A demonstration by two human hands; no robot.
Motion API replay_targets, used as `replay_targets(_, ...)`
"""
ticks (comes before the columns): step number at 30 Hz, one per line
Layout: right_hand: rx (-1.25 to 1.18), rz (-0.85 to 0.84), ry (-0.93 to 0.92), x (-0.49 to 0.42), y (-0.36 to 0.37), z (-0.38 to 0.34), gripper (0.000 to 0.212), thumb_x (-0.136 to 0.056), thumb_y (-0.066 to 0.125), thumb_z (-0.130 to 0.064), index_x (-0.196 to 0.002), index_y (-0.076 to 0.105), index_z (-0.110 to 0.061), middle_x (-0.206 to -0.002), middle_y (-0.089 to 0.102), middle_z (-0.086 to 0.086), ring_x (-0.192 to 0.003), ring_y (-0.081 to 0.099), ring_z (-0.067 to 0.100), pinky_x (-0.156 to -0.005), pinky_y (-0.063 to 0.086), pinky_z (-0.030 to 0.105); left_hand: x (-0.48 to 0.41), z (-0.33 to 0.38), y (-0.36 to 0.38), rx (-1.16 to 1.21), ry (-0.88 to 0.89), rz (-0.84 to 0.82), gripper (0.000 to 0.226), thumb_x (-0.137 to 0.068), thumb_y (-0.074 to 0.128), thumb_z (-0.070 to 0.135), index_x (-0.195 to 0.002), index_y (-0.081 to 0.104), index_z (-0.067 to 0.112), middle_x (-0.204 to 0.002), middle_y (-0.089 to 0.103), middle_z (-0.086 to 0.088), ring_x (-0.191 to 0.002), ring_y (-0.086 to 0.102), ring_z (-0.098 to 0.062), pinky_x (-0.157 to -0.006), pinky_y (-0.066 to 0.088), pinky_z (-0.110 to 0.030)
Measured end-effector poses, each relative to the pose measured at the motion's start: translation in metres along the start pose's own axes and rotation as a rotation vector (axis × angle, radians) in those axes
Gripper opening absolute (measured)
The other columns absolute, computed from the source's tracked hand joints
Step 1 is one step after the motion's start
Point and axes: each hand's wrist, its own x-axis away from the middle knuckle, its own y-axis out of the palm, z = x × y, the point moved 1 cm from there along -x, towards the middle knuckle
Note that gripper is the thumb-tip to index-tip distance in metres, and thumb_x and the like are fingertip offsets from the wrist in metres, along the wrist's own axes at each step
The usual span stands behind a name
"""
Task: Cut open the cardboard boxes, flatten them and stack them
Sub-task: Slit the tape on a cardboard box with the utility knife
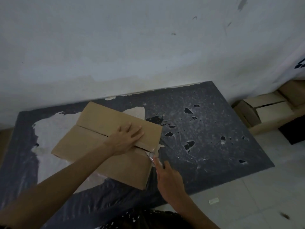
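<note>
We press our left hand (pixel 127 138) flat on the box (pixel 99 121), mid-frame; our right hand (pixel 170 179) grips the knife (pixel 152 157) at its seam (cut just begun, we judge). Flattening, stacking, other boxes (pixel 264 109) remain.

Bare storage room, peeling white wall (pixel 115 47), tiled floor (pixel 272 187), stacked cartons (pixel 270 113)

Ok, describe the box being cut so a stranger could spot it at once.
Find the dark speckled surface against the white wall. The cardboard box lies on its left half. Unlike the paler boxes at the right, it has the left hand pressed flat on top and the cutter at its taped seam.
</note>
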Motion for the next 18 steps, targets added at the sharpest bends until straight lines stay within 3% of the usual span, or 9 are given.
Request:
replay_targets(2,0.008,0.027,0.036,0.000,0.003,0.004,0.083,-0.069,0.082,-0.019,-0.140,0.039,-0.030,-0.078,0.056,-0.003,-0.041,0.048,0.009,-0.038,0.031,0.019,0.003,-0.002,0.008,0.018,0.041,0.063,0.055,-0.093,0.028,0.040,-0.143,0.028,0.016,-0.147,0.045,-0.007,-0.126,0.049,-0.042,-0.081,0.052,-0.053)
replay_targets(4,-0.065,-0.001,0.039,0.001,0.002,0.003,0.080,-0.079,0.073,-0.018,-0.144,0.030,-0.032,-0.083,0.057,-0.001,-0.046,0.052,0.011,-0.041,0.037,0.023,0.002,0.005,0.018,0.019,0.077,0.133,0.050,-0.087,0.034,0.028,-0.132,0.047,0.009,-0.131,0.059,-0.011,-0.118,0.057,-0.037,-0.079,0.055,-0.054)
replay_targets(6,-0.057,0.035,0.025,0.000,0.001,0.003,0.072,-0.091,0.059,-0.019,-0.149,0.019,-0.036,-0.093,0.056,0.001,-0.057,0.057,0.016,-0.049,0.038,0.026,-0.004,0.017,0.022,0.043,0.114,0.218,0.049,-0.086,0.035,0.015,-0.129,0.054,0.002,-0.141,0.049,-0.015,-0.132,0.041,-0.034,-0.093,0.049,-0.055)
replay_targets(7,-0.036,0.035,0.024,0.000,0.002,0.004,0.068,-0.094,0.054,-0.021,-0.150,0.017,-0.036,-0.097,0.056,0.002,-0.061,0.057,0.017,-0.053,0.039,0.027,-0.006,0.020,0.026,0.041,0.143,0.283,0.050,-0.086,0.034,0.012,-0.132,0.051,0.002,-0.153,0.033,-0.013,-0.141,0.025,-0.032,-0.102,0.041,-0.053)
replay_targets(9,-0.012,0.046,0.041,0.000,0.001,0.006,0.071,-0.087,0.065,-0.023,-0.147,0.029,-0.034,-0.091,0.057,0.000,-0.050,0.048,0.012,-0.046,0.034,0.024,-0.005,0.019,0.033,0.014,0.196,0.378,0.055,-0.087,0.034,0.013,-0.142,0.034,0.007,-0.162,-0.003,-0.002,-0.149,-0.004,-0.023,-0.109,0.031,-0.052)
replay_targets(10,0.011,0.049,0.051,0.003,0.000,0.007,0.075,-0.078,0.075,-0.023,-0.143,0.038,-0.033,-0.083,0.056,-0.003,-0.043,0.037,0.009,-0.040,0.029,0.021,-0.003,0.017,0.036,0.015,0.202,0.396,0.060,-0.087,0.035,0.014,-0.146,0.027,0.010,-0.162,-0.009,0.001,-0.148,-0.009,-0.020,-0.106,0.036,-0.052)
replay_targets(13,0.091,0.093,0.061,0.012,0.006,0.012,0.084,-0.063,0.086,-0.023,-0.138,0.048,-0.033,-0.072,0.051,-0.006,-0.040,0.021,0.009,-0.035,0.019,0.018,-0.001,0.016,0.036,0.050,0.179,0.401,0.057,-0.085,0.036,0.013,-0.142,0.032,0.011,-0.162,0.000,0.001,-0.148,-0.011,-0.019,-0.093,0.047,-0.058)
replay_targets(18,0.094,0.108,0.078,0.007,0.003,0.011,0.084,-0.061,0.088,-0.021,-0.136,0.051,-0.031,-0.071,0.051,-0.006,-0.040,0.020,0.007,-0.036,0.019,0.017,-0.004,0.020,0.039,0.060,0.185,0.461,0.062,-0.085,0.035,0.013,-0.146,0.027,0.012,-0.160,-0.014,0.005,-0.148,-0.012,-0.019,-0.094,0.043,-0.061)
